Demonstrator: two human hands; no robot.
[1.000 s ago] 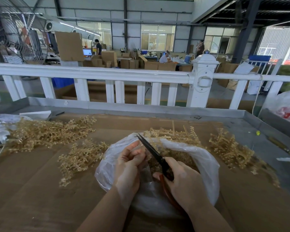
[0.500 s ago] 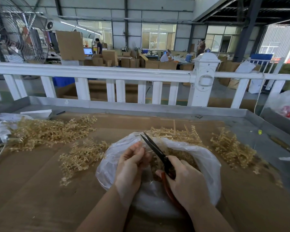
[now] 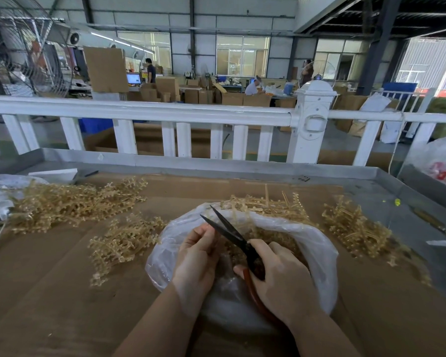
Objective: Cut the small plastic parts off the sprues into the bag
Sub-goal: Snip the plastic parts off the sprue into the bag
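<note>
A clear plastic bag (image 3: pixel 317 256) lies open on the cardboard-covered table, with tan cut parts (image 3: pixel 273 235) heaped inside. My right hand (image 3: pixel 281 276) grips black-bladed scissors (image 3: pixel 229 231) with a red handle, blades parted and pointing up and left over the bag. My left hand (image 3: pixel 198 256) is pinched beside the lower blade over the bag's mouth; whatever it holds is too small to see. Tan sprues lie in piles: a large one at the left (image 3: pixel 67 202), a smaller one (image 3: pixel 121 243) by the bag, and others behind (image 3: pixel 268 204) and right (image 3: pixel 353 225) of it.
A raised metal rim (image 3: pixel 216 166) edges the table, with a white railing (image 3: pixel 165 113) behind it. Crumpled plastic and a white sheet (image 3: pixel 54 173) lie at the far left. A bag with red contents (image 3: pixel 443 166) sits at the right. A big fan (image 3: pixel 23 47) stands upper left.
The scissor blades have opened from shut. Both hands stay over the bag, with only slight shifts.
</note>
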